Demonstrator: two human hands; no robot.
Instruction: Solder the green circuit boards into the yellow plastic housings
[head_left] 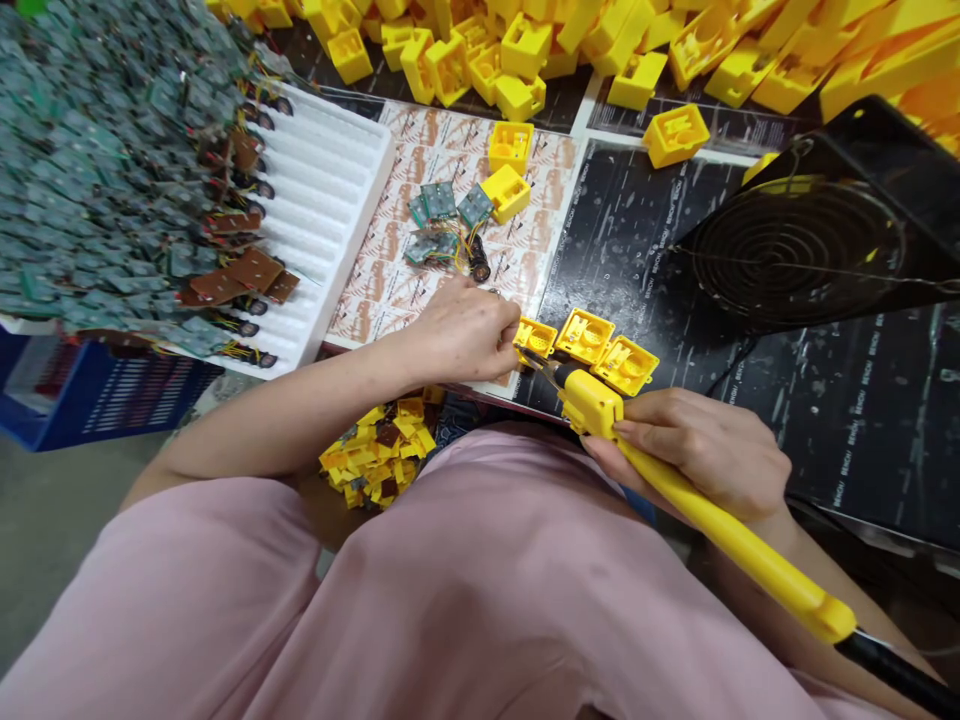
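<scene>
My left hand point(463, 330) is closed, its fingers pinched on a small yellow plastic housing point(535, 337) at the near table edge. My right hand point(705, 450) is wrapped round a long yellow soldering tool point(675, 490), its dark tip touching that housing. Two more open yellow housings point(607, 350) lie just right of it. Further back, a few small green circuit boards with wires point(442, 225) rest on a printed sheet.
A white grooved tray point(330, 190) and a big heap of green boards point(90, 170) sit at the left. Many yellow housings point(525, 50) are piled along the back. A black fan point(810, 245) stands right. Assembled yellow parts point(382, 450) lie below the edge.
</scene>
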